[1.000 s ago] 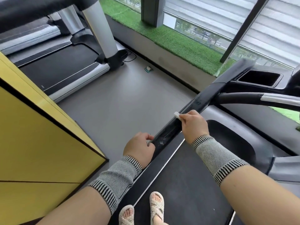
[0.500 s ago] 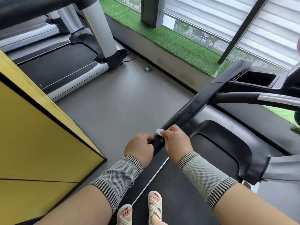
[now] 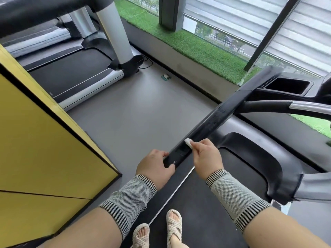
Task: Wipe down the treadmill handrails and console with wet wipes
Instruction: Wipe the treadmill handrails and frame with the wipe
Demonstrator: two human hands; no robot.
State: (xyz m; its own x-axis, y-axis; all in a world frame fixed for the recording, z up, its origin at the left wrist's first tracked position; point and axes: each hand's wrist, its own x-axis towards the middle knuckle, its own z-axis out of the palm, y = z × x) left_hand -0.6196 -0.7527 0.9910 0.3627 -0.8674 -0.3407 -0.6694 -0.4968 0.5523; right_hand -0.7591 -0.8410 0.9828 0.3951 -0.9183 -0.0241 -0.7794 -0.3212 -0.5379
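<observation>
A long black handrail (image 3: 215, 120) runs from the console (image 3: 288, 85) at the upper right down toward me. My left hand (image 3: 154, 167) grips the rail's near end, fingers wrapped over it. My right hand (image 3: 206, 156) is closed on a small white wet wipe (image 3: 188, 141) and presses it against the rail just above the left hand. Only a corner of the wipe shows past my fingers. A curved black and silver bar (image 3: 295, 106) branches off the rail toward the right.
I stand on the treadmill belt (image 3: 197, 203) in sandals. A yellow cabinet (image 3: 44, 149) stands close on the left. Another treadmill (image 3: 75, 72) sits at the back left across grey floor. Green turf (image 3: 206, 51) and a window line the far wall.
My right hand slid the wipe down the rail toward my left hand, then moved back up a little. The left hand kept its grip on the rail's end.
</observation>
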